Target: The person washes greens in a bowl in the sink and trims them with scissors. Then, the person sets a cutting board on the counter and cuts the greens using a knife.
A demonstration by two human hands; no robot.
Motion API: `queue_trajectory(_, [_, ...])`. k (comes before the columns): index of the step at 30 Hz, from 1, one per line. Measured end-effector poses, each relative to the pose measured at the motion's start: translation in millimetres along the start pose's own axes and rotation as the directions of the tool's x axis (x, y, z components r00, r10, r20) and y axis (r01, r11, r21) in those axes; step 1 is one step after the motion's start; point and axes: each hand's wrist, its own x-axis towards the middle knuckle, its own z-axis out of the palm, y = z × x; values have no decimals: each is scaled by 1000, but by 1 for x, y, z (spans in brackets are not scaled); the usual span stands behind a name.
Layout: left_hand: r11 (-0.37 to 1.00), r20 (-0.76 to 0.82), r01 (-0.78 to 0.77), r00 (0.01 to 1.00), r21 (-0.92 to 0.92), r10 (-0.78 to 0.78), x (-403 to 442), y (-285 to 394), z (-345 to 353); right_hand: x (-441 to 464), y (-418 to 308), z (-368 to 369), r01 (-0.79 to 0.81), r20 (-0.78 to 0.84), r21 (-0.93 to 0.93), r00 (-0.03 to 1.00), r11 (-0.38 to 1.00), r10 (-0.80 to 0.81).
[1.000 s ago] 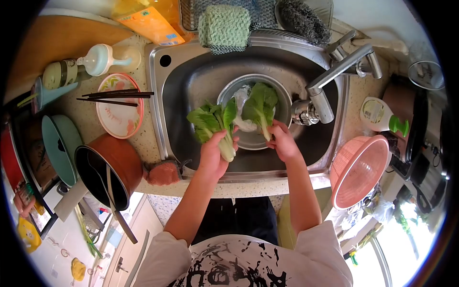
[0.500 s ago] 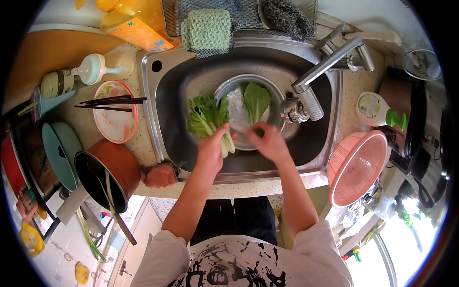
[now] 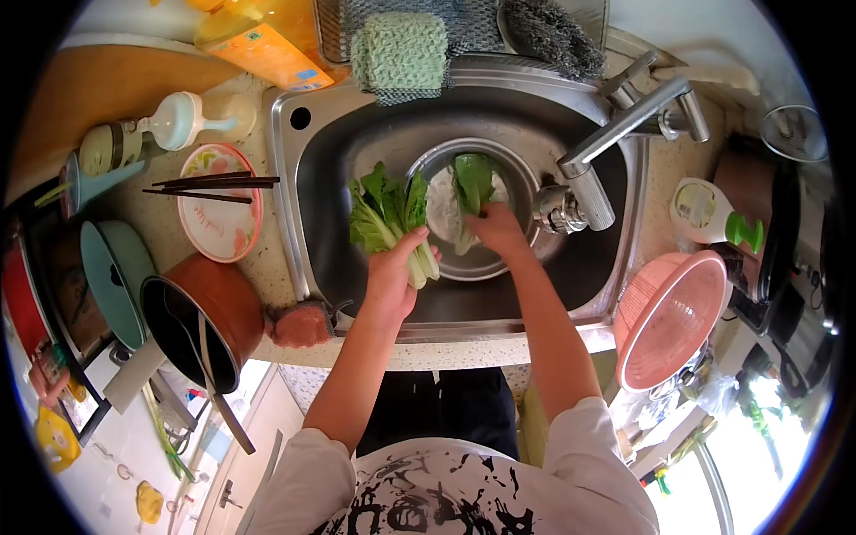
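My left hand (image 3: 390,272) is closed around the pale stalks of a bunch of leafy greens (image 3: 383,218), thumb across the top, holding it above the sink (image 3: 334,169), just to the left of the metal bowl (image 3: 524,183). My right hand (image 3: 499,227) is down over that bowl, fingers curled at a loose leaf (image 3: 474,176); the back of the hand hides the fingertips, so I cannot tell whether they pinch it or only press on it. To handle this well, I think a light grip is best: firm on the thick stalks, soft wherever there is thin blade, because that part would bruise or tear first. The loose leaf is best managed by its stalk, with little downward push near the rim so that the bowl stays level, and with my right wrist clear of the tap (image 3: 590,192) just beyond it. The bunch looks fresh, bright green and crinkled at the top, its leaves fanning out unevenly above whitish stalks gathered in my palm. The loose leaf is darker and smoother, its blade toward the bowl's far side, its pale stalk showing below my fingers against a whitish patch I cannot make out.
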Motion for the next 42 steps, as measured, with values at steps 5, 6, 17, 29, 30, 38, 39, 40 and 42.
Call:
queue_trajectory(5, [1000,7,-1,1000,-30,1,3,1,-4,-40,-5,-9,-127,125,847,991,516,39])
queue_trajectory(6, [1000,2,11,1000,-25,-11,3,1,-3,-53,-18,-15,-144,151,910,988,388,11])
queue_trajectory(17, [1000,72,6,997,-3,-6,-7,-23,20,-81,-12,2,-113,192,927,962,357,-194])
queue_trajectory(29, [970,109,-116,990,215,95,-7,-27,11,-111,-35,-17,329,-154,399,944,856,-291])
queue_trajectory(30, [961,114,-133,988,244,108,-7,-26,10,-105,-26,-12,333,-194,497,943,801,-272])
queue_trajectory(38, [970,365,-200,921,140,137,-2,-11,-8,-104,-24,-7,229,-196,940,969,253,-150])
queue_trajectory(39, [973,394,-191,910,128,127,0,-11,-12,-107,-29,-7,209,-185,960,973,184,-140])
queue_trajectory(40, [971,431,-208,892,115,140,2,-11,-14,-110,-34,-8,198,-176,967,974,158,-142])
queue_trajectory(42, [966,502,-241,849,88,166,4,-10,-15,-114,-40,-9,174,-157,979,976,106,-148])
